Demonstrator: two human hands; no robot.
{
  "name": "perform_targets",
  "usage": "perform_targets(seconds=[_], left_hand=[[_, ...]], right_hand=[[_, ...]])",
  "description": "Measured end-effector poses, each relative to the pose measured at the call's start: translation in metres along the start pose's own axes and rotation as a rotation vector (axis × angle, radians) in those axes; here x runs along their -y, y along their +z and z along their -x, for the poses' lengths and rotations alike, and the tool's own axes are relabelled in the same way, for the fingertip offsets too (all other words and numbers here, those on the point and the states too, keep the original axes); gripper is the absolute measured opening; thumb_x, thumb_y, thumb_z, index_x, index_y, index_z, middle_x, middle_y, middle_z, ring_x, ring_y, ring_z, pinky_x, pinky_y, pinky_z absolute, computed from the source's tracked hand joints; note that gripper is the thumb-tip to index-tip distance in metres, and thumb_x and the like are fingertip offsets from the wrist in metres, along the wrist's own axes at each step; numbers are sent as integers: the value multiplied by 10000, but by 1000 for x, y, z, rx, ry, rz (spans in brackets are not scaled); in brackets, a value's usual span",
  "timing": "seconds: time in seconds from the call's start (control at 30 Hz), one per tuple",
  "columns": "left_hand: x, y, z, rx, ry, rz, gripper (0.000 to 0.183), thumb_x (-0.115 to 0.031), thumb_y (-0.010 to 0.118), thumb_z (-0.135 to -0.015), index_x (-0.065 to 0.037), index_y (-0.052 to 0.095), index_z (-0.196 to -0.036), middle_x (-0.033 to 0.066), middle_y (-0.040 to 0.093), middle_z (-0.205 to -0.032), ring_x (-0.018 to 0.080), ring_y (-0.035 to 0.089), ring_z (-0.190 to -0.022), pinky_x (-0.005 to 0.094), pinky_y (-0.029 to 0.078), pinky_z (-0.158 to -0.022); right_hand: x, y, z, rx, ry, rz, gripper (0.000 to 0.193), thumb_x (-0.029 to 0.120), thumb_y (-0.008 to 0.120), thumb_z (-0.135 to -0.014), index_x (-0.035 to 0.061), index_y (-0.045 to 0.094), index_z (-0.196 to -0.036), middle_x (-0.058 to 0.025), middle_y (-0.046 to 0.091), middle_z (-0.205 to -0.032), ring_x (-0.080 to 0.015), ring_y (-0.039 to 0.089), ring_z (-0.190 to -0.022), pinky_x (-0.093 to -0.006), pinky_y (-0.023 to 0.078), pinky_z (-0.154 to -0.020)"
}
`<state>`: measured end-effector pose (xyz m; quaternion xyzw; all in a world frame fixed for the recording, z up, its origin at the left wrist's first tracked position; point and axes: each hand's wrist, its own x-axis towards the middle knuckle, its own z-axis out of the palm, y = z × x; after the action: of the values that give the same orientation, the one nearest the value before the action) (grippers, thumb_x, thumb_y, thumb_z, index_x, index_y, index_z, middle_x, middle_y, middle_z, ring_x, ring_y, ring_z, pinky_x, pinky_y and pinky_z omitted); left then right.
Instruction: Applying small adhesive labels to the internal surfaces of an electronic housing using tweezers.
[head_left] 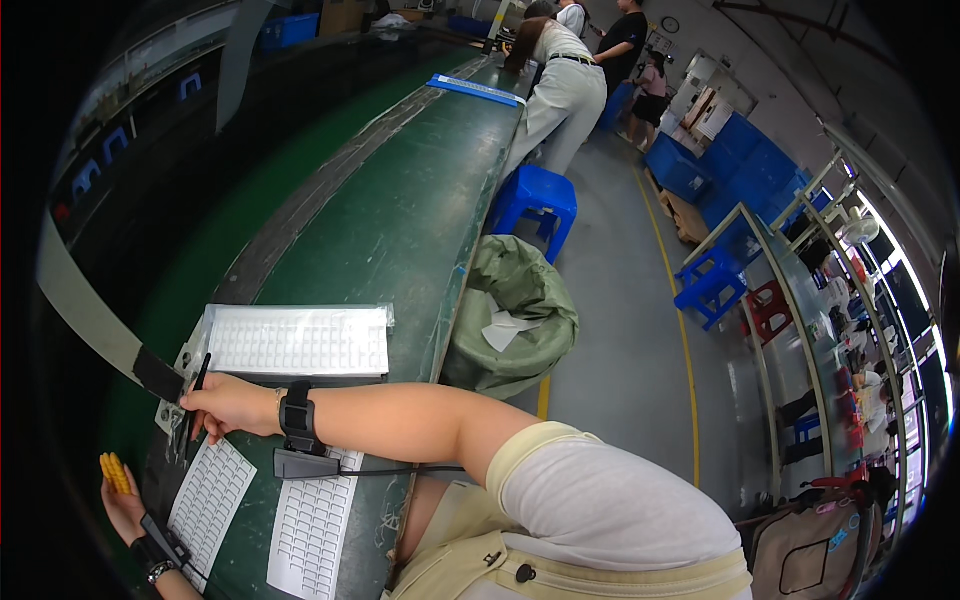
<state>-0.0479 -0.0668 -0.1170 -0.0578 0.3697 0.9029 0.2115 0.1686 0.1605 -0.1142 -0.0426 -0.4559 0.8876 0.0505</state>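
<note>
My right hand (228, 405) is closed on a slim black tool (203, 372), held over the left edge of the green table; whether it is a pen or tweezers is unclear. At the lower left my left hand (124, 512) has its fingers stretched out, with yellow ribbed covers (115, 473) over the fingertips. Beside that hand lies a white keyboard-patterned panel (210, 500). A second such panel (312, 530) rests nearer my body, partly hidden under my right forearm. Beyond the forearm sits a plastic-wrapped pack of white keyboard-patterned panels (298, 340).
The long green table (400, 190) carries a blue-and-white strip (475, 90) at its far end. A metal post (90, 300) rises at the left. Right of the table are a green-lined bin (520, 350) and a blue stool (535, 205). A person (565, 85) leans over the far end.
</note>
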Motion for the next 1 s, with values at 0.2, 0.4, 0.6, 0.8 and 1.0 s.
perform_targets(seconds=[0.2, 0.4, 0.6, 0.8, 1.0], left_hand=[[4, -7, -12, 34, -24, 8, 350, -99, 364, -835, 37, 345, -1156, 98, 371, -1213, 184, 342, -1132, 313, 279, -964], [11, 5, -5, 25, -22, 24, 365, -103, 387, -826, 39, 340, -1160, 102, 374, -1209, 185, 334, -1138, 315, 266, -969], [-10, -30, -7, 86, -16, -7, 381, -106, 410, -816, 32, 337, -1164, 93, 361, -1220, 186, 335, -1135, 316, 278, -962], [19, 17, 28, 87, -32, -56, 359, -97, 349, -817, 48, 338, -1146, 145, 370, -1199, 238, 338, -1127, 387, 236, -977], [18, -6, -7, 347, -93, -10, 243, -120, 395, -758, -13, 487, -956, 131, 507, -1041, 267, 458, -1006, 414, 343, -862]], right_hand=[[2, -5, 1, -7, 2, 16, 177, 197, 413, -834, 24, 434, -802, -49, 453, -473, -122, 491, -491, -282, 456, -534], [6, -6, 5, -32, 2, 10, 166, 192, 421, -831, 27, 433, -826, -37, 430, -467, -132, 507, -536, -292, 456, -547], [-3, 7, 1, 6, 37, -11, 162, 187, 463, -813, 33, 449, -864, -50, 467, -518, -103, 484, -467, -270, 454, -510], [2, 3, 12, -117, 73, 87, 219, 223, 515, -784, 31, 500, -890, -68, 537, -665, -110, 495, -504, -242, 448, -554], [16, 4, 15, -133, -345, 630, 142, 159, 495, -799, 32, 522, -853, -16, 516, -641, -63, 489, -578, -170, 355, -530]])
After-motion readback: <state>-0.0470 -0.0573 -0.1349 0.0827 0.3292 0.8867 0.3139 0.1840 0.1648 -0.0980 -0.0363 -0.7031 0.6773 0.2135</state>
